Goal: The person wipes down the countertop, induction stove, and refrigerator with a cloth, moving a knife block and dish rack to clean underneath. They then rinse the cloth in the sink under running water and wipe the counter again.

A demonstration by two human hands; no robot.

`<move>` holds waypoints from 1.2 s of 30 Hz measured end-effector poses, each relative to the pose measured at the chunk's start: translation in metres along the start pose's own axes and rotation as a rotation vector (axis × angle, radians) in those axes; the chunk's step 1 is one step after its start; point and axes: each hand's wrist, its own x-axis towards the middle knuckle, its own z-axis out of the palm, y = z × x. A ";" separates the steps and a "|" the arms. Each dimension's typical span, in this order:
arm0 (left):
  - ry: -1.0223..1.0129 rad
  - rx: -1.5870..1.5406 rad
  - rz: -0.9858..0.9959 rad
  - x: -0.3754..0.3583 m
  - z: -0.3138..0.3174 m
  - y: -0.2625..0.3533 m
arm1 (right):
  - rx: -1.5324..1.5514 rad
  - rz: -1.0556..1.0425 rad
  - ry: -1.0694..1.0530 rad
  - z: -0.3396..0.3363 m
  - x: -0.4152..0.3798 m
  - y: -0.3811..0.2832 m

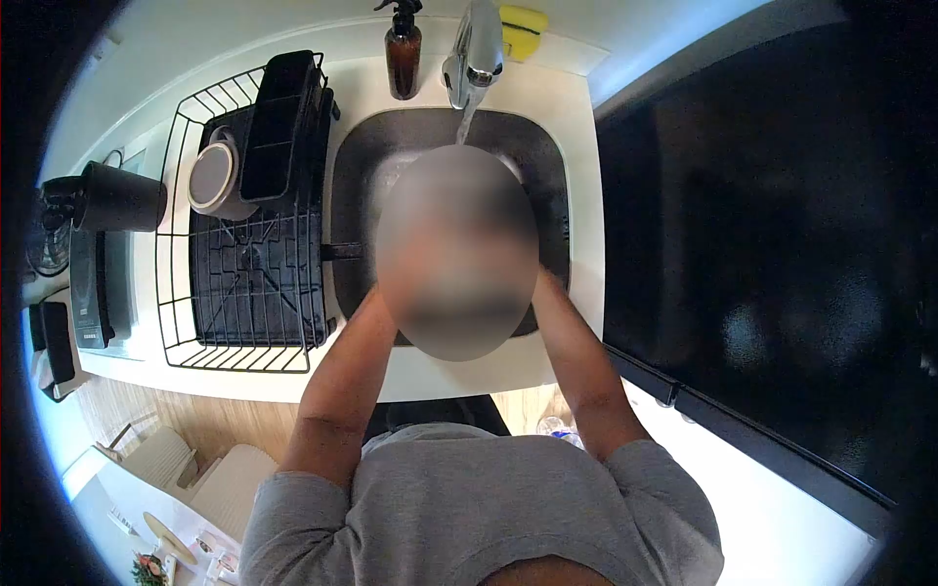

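Note:
Both my forearms reach into the dark sink [352, 176]. A blurred oval covers my left hand [412, 262] and my right hand [512, 256], so their fingers cannot be made out. Something pale shows between them through the blur; its kind and whether either hand grips it are hidden. Water runs from the chrome faucet [476, 59] down towards the hands.
Left of the sink stands a black wire dish rack [239, 356] with a mug [217, 181] and a long black tray [278, 127]. Behind are an amber spray bottle [403, 63] and a yellow sponge [525, 31]. A large black panel [743, 225] borders the right side.

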 end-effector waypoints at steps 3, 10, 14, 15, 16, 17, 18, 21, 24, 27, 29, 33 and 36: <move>-0.276 0.402 0.003 0.002 -0.014 -0.016 | -0.106 -0.190 -0.012 -0.021 -0.029 -0.024; -0.114 -0.614 -0.222 0.027 0.001 -0.073 | 0.939 -0.470 0.038 0.024 -0.023 -0.021; -0.368 -1.019 0.133 0.061 0.016 -0.145 | 0.060 -0.526 0.438 0.082 -0.019 -0.045; -0.550 -1.104 0.407 0.063 0.022 -0.146 | -0.210 -0.727 0.566 0.084 -0.011 -0.042; -0.189 -1.075 -0.065 0.044 0.029 -0.119 | -0.086 -0.635 0.536 0.075 -0.011 -0.054; -0.192 -1.074 -0.062 0.031 0.035 -0.085 | -0.087 -0.639 0.538 0.065 -0.002 -0.054; -0.025 -0.828 -0.157 0.017 0.040 -0.052 | -0.159 -0.648 0.637 0.056 0.008 -0.048; 0.077 -0.169 -0.264 0.038 0.020 -0.086 | -0.260 -0.713 0.729 0.072 -0.007 -0.055; -0.823 -1.733 0.214 0.059 0.022 -0.136 | -0.332 -0.865 0.558 0.095 -0.020 -0.049; 0.189 -0.325 -0.452 0.022 0.023 -0.054 | -0.376 -0.542 0.583 0.069 -0.002 -0.034; 0.013 -0.449 -0.215 0.019 0.011 -0.052 | -0.408 -0.406 0.624 0.049 0.005 -0.022; 0.044 -0.512 -0.113 0.014 -0.001 -0.028 | -0.032 -0.288 0.009 0.014 -0.021 -0.021; -0.340 -0.047 -0.020 0.006 -0.016 -0.033 | -0.021 -0.217 0.151 -0.002 -0.052 -0.042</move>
